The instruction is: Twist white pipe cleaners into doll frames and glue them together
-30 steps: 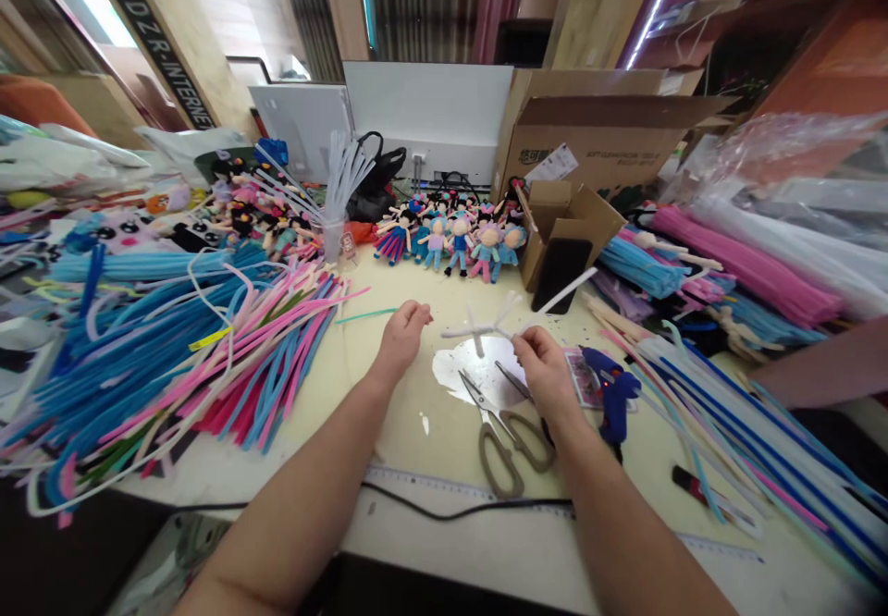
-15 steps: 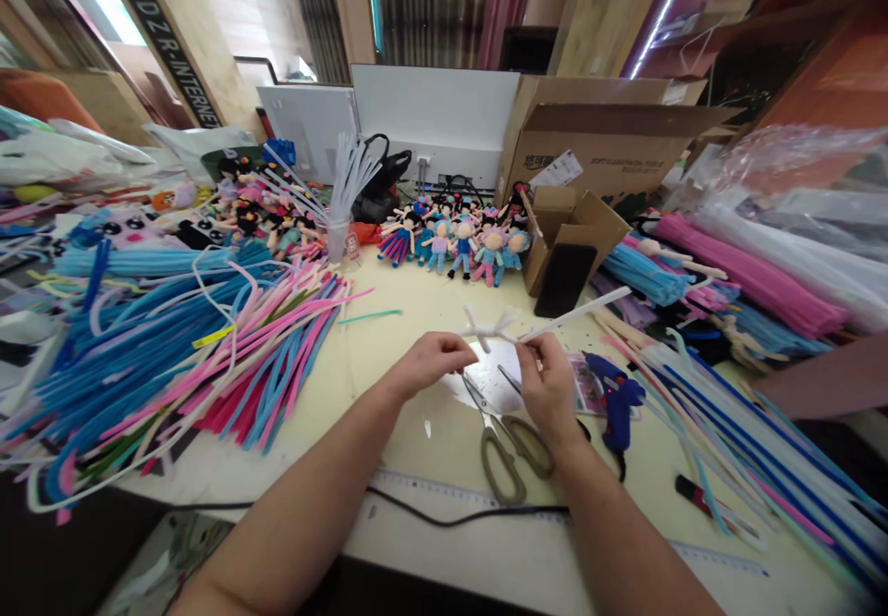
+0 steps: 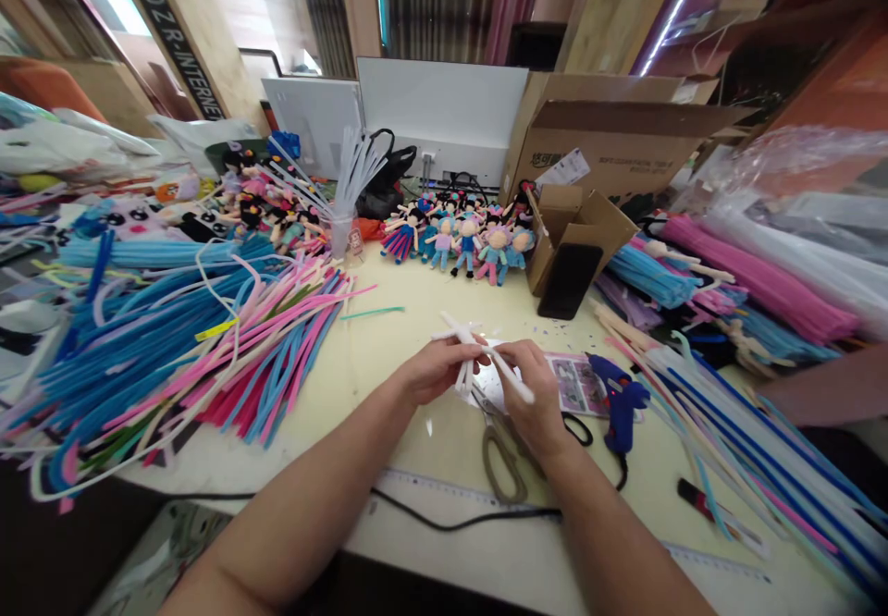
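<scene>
A branching piece of white pipe cleaners point(image 3: 458, 329) hangs over the table between my two hands. My left hand point(image 3: 440, 363) is closed on it, thumb and fingers pinching near its middle. My right hand point(image 3: 534, 394) is closed too, fingers at a white strand that slants down in front of the palm; its fingertips are partly hidden. Beneath the hands lie scissors point(image 3: 504, 468) with olive handles, partly covered by my right hand. A shiny white sheet point(image 3: 489, 385) shows under them. To the right lies a blue glue gun point(image 3: 620, 399).
Bundles of colored pipe cleaners point(image 3: 173, 320) cover the left side. Small dolls point(image 3: 464, 241) stand at the back beside a cardboard box point(image 3: 610, 144) and a black phone point(image 3: 570, 280). More strands point(image 3: 735, 440) lie right. A black cable point(image 3: 450, 525) crosses the front by a ruler point(image 3: 430, 484).
My hands have come closer together. The white strand that pointed up to the right now slants down in front of my right hand, and the branching piece has turned and shifted left.
</scene>
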The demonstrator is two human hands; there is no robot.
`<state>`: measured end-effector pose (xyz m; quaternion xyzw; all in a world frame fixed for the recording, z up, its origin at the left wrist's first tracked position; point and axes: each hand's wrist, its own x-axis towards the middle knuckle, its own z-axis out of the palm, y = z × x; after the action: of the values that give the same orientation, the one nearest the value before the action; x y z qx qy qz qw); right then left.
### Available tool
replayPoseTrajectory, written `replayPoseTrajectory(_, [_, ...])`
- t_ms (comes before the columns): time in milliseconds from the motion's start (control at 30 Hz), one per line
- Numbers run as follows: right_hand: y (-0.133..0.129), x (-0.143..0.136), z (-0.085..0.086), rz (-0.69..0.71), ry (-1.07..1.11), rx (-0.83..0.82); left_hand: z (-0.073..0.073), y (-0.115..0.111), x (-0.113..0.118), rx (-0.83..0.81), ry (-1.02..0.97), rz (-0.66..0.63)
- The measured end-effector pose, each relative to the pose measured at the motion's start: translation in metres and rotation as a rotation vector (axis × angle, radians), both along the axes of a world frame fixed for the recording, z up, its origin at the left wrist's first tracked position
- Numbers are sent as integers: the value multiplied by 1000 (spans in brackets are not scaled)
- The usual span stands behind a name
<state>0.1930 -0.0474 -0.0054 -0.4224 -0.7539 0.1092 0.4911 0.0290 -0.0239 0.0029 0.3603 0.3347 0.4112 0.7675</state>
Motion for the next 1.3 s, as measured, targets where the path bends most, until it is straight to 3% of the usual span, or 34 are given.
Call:
replayPoseTrajectory(133, [0,0,1,24,-6,-40,1,0,-2,41,29,41])
replayPoseTrajectory(333, [2,-1,-4,18,48,-150,7,-1,-2,244,198,119])
replayPoseTrajectory(700, [7,-8,-4,128,460,-640,6,0,-6,446,386,105])
replayPoseTrajectory(1033, [7,-7,-8,114,612,-667,0,4,1,286,306,187])
replayPoseTrajectory(1200, [7,-7,-7,126,583,-692,2,6,-2,302,321,192])
replayPoseTrajectory(1300, [7,-6,-8,214,645,-801,5,5,-5,337,315,165])
